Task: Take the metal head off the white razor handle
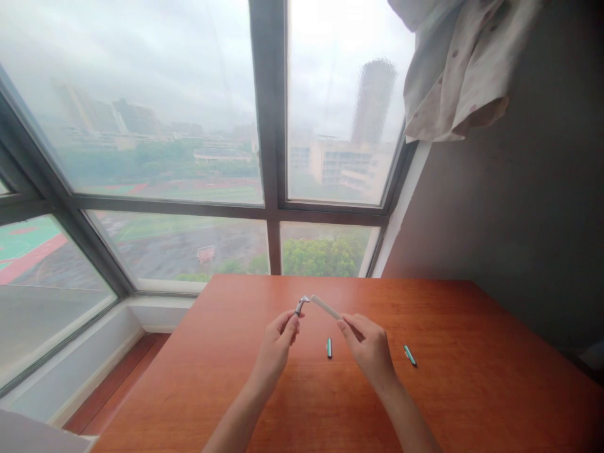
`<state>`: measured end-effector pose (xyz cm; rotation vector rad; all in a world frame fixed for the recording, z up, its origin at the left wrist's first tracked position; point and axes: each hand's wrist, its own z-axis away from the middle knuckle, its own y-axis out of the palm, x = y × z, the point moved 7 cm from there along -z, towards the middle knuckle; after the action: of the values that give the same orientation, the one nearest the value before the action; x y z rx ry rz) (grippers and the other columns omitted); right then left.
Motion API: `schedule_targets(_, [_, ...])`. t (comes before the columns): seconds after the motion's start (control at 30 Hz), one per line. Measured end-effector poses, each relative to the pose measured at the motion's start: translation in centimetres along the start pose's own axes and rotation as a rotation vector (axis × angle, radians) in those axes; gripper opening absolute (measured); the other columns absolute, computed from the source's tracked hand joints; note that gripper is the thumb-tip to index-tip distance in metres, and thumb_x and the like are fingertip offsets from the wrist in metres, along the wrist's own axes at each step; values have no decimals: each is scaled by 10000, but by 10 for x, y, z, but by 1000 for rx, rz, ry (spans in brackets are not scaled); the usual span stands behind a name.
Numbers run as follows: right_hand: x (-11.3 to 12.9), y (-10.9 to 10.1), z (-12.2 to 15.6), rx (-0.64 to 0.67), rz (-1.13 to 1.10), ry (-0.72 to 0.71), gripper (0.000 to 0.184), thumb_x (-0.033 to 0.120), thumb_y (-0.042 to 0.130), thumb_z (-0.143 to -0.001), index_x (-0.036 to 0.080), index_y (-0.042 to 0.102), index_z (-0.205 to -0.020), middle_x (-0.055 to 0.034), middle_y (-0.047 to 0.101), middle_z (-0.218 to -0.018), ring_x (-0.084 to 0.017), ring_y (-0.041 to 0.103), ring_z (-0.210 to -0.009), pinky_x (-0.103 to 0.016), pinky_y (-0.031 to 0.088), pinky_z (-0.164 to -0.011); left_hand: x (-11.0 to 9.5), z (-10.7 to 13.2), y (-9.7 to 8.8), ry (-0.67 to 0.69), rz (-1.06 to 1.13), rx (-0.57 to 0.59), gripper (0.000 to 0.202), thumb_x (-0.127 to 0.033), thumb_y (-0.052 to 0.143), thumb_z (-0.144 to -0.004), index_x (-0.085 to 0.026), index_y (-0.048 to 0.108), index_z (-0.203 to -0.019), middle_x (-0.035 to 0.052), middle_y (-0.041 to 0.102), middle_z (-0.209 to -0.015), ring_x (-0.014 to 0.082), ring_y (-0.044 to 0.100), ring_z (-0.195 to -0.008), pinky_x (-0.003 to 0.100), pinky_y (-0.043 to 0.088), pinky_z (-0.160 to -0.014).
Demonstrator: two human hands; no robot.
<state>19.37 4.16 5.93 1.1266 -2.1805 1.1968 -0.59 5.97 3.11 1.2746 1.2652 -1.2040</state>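
My left hand point(279, 340) is closed on a shiny metal razor handle point(299, 306), its bent neck pointing up and to the right. Between thumb and fingers, my right hand point(370, 343) grips the lower end of a slim pale stick point(325, 307), whose exact kind I cannot make out. The stick's far tip meets or almost meets the razor handle's head end; contact is too small to tell. Below them, between the hands, a green and black razor cartridge point(329, 348) lies on the table. Another razor cartridge point(410, 355) lies to the right of my right hand.
The reddish-brown wooden table point(212, 390) stretches beneath both hands, its far edge near the windows. Dark window frames point(271, 126) rise behind it. A light garment point(457, 75) hangs at the upper right before a grey wall point(533, 207).
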Motion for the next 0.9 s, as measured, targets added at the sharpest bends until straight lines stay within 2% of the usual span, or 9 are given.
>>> schedule_targets(0.4, [3, 1, 0, 2, 9, -18, 280, 342, 471, -902, 186, 699, -857, -44, 652, -693, -159, 590, -605, -232, 433, -567, -2, 1, 3, -16, -6, 20, 396, -479, 521, -818, -141, 648, -983, -25, 426, -637, 116, 366, -551, 221, 297, -517])
schedule_targets(0.73, [4, 3, 0, 21, -3, -28, 271, 332, 474, -905, 185, 697, -863, -45, 657, -701, -155, 590, -603, -227, 435, -563, -3, 1, 4, -7, 3, 9, 402, -474, 530, -813, -127, 652, -975, -24, 430, -619, 103, 369, -526, 218, 294, -498])
schedule_targets(0.9, [1, 0, 0, -16, 19, -18, 277, 334, 475, -903, 181, 704, -873, -55, 673, -732, -162, 611, -635, -236, 458, -600, -2, 2, 5, -26, 16, 13, 419, -497, 538, -800, -131, 644, -973, -29, 431, -612, 102, 372, -515, 218, 287, -487])
